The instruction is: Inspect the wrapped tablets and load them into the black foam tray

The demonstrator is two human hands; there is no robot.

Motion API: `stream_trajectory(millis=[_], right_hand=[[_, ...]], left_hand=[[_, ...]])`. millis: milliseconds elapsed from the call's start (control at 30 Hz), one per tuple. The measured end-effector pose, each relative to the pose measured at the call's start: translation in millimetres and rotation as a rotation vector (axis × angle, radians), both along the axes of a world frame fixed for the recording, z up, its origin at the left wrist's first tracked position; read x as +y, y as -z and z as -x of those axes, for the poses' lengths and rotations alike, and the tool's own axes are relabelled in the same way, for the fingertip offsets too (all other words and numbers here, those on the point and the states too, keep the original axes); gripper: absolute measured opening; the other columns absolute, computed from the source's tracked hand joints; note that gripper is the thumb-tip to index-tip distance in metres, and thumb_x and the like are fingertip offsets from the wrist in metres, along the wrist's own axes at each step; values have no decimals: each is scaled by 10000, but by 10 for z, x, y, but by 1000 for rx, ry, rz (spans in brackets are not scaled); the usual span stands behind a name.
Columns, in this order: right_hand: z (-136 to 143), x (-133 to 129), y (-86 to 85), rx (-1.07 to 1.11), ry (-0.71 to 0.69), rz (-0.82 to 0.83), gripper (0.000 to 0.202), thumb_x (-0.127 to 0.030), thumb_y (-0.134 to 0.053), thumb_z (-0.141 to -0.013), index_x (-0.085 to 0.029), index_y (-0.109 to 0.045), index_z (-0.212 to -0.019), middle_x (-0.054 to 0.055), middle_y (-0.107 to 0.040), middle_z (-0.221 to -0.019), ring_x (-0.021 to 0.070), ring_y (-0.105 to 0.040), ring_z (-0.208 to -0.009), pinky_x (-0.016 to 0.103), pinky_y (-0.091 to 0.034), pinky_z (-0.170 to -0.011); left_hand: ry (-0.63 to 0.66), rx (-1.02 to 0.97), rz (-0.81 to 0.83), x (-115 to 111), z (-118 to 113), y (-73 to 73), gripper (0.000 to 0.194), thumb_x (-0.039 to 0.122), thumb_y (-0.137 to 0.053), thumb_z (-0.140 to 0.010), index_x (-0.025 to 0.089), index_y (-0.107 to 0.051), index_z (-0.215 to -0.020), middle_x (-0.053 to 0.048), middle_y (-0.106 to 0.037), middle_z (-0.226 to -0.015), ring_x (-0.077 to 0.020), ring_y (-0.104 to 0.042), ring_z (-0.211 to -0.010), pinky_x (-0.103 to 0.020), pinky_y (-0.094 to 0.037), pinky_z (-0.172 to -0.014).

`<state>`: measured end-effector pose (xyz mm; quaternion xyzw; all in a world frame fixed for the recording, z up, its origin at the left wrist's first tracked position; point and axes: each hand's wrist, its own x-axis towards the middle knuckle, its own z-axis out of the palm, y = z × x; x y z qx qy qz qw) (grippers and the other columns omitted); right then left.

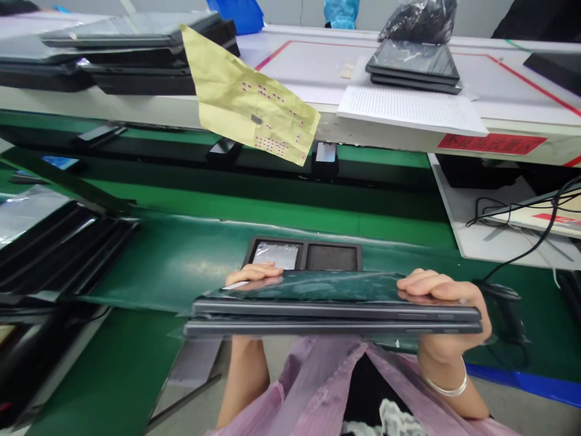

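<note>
Two dark, flat tablets [333,312] lie one on top of the other, held level with their long edges facing me. My left hand [255,274] grips the left end, its fingers curled over the glossy upper face. My right hand [447,297] wraps around the right end, fingers on top. Both thumbs are hidden. Just behind the tablets, a dark two-compartment tray [303,260] rests on the green mat [181,260]. A shiny silver, film-wrapped piece [278,255] sits in its left compartment.
A white shelf [313,60] crosses the back, carrying stacked dark devices [149,54], more tablets [413,63] and paper sheets [408,109]. A yellow sheet [254,103] hangs over its edge. Dark panels [59,248] stand at left; a black cable [535,245] hangs at right.
</note>
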<state>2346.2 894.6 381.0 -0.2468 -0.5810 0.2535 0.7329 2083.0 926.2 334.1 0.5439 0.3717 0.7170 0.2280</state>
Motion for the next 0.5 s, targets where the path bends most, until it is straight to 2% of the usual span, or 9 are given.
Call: stream_trajectory(millis=[133,233,300,367,433,500], right_hand=[[-45,44,48,86,-63,32,215,-73,-655,-824,-180,-645,-1011,2,-721,-901,151,-670,-794,308,-524,-677],[-63,80,106,116,-87,3,131,-139,-550,-900,-171,-651,-978,19,-720,-882,167,-669,-767,330,-512,-663],[-91,109,139,122,-98,-7,174,-160,-482,-926,-165,-650,-972,31,-719,-873,182,-673,-763,345,-514,-661],[-138,136,154,79,-95,-17,146,-184,-529,-908,-174,-647,-993,24,-717,-868,186,-678,-767,363,-533,-708],[-192,141,136,-20,14,-46,186,-255,-657,-855,-182,-651,-1026,33,-716,-939,209,-690,-843,399,-550,-798],[-221,102,75,-204,258,-112,470,-372,-774,-774,-184,-628,-1179,71,-669,-1169,248,-652,-1073,430,-535,-938]], left_hand=[[25,19,-113,-72,-26,-68,204,391,-651,-864,193,-690,-840,-9,-739,-756,-145,-704,-721,-244,-580,-693],[55,48,-129,-121,-8,-77,117,318,-671,-859,206,-701,-868,9,-750,-797,-138,-709,-730,-241,-592,-708],[64,28,-121,-148,-9,-60,109,305,-679,-854,209,-699,-903,8,-753,-827,-138,-708,-750,-250,-597,-727],[47,0,-113,-178,-30,-56,108,302,-672,-860,204,-691,-900,4,-750,-823,-138,-703,-755,-255,-596,-729],[-3,-2,-84,-219,-61,-101,92,287,-661,-867,197,-676,-883,5,-745,-819,-136,-697,-757,-254,-588,-737],[-76,58,-53,-272,-90,-220,64,258,-643,-877,198,-665,-884,7,-740,-831,-136,-694,-768,-256,-578,-743]])
